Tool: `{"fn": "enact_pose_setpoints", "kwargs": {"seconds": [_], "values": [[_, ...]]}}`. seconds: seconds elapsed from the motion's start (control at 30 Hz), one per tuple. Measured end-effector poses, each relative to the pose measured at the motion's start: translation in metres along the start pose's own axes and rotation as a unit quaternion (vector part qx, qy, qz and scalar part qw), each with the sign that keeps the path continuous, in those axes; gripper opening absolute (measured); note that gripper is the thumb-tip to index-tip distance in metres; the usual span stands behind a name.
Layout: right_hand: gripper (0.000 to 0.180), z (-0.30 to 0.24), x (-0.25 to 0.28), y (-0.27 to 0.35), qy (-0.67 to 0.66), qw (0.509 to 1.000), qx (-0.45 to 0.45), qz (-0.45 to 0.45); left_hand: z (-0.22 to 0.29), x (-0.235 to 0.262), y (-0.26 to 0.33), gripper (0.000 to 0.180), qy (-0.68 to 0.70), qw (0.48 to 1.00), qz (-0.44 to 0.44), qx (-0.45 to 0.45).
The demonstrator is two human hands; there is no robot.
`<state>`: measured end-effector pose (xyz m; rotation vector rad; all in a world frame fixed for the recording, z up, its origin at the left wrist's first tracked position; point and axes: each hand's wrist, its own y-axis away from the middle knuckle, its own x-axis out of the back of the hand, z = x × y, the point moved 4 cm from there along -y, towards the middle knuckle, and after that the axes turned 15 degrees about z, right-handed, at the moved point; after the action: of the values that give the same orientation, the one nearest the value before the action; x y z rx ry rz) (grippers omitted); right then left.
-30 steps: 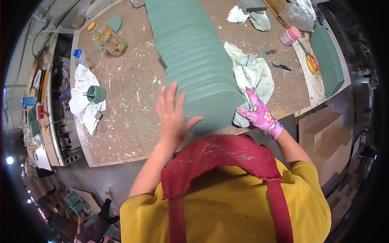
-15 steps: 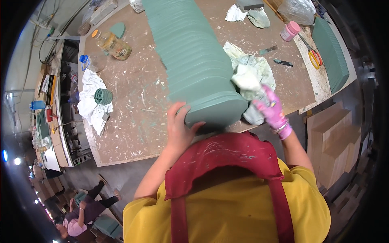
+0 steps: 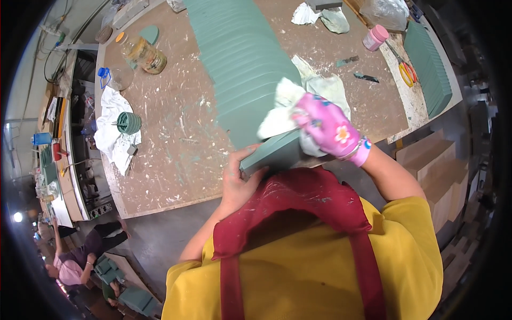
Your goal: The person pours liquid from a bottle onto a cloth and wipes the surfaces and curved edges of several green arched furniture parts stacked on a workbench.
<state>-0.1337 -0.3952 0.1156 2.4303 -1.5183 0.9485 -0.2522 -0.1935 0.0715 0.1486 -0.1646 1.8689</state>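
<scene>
Near the table's front edge my bare left hand (image 3: 237, 173) grips the left end of a flat green piece (image 3: 273, 152), which is tilted so its edge faces up. My right hand (image 3: 330, 125), in a pink flowered glove, is closed on a white cloth (image 3: 277, 114). The cloth lies against the upper edge of that piece; the glove hides its right end. Behind it runs a long row of overlapping green pieces (image 3: 240, 58). Beside this row, a crumpled pale cloth (image 3: 333, 90) lies on the table, partly behind the glove.
The stained brown table (image 3: 170, 144) also bears a jar with an orange cap (image 3: 146, 56), a green coil (image 3: 128, 123) on white cloth, a pink bottle (image 3: 375, 37), two dark blades, scissors (image 3: 407, 73) and stacked green pieces (image 3: 428, 72). Cardboard boxes (image 3: 434, 165) stand right; another person (image 3: 74, 266) is lower left.
The front green piece has come away from the row and tilted up. My right hand has moved left and up, bringing the white cloth onto it. My left hand keeps its grip.
</scene>
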Motion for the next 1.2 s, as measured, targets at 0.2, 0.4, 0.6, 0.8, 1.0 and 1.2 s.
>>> {"fn": "enact_pose_setpoints", "kwargs": {"seconds": [0.2,0.4,0.6,0.8,1.0,1.2], "values": [[0.020,0.001,-0.003,0.006,0.036,0.998,0.026,0.032,0.009,-0.007,0.000,0.051,-0.002,0.999,-0.018,-0.039],[0.019,-0.021,0.005,-0.011,0.055,0.995,-0.066,0.046,0.009,-0.002,0.002,0.051,-0.012,0.997,0.004,-0.072],[0.030,0.023,0.038,0.035,0.077,0.978,-0.179,0.078,0.017,-0.006,0.003,0.047,0.022,0.993,-0.020,-0.116],[0.037,-0.029,-0.020,0.041,0.190,0.962,0.190,0.048,0.015,0.001,0.011,0.049,-0.030,0.997,-0.018,-0.075],[0.034,0.084,0.019,0.094,0.310,0.931,0.159,0.109,0.012,-0.005,0.001,0.051,0.051,0.990,-0.033,-0.129],[0.040,-0.002,0.068,0.003,-0.138,0.953,-0.114,0.244,0.016,-0.004,-0.013,0.049,0.065,0.997,0.024,-0.013]]}}
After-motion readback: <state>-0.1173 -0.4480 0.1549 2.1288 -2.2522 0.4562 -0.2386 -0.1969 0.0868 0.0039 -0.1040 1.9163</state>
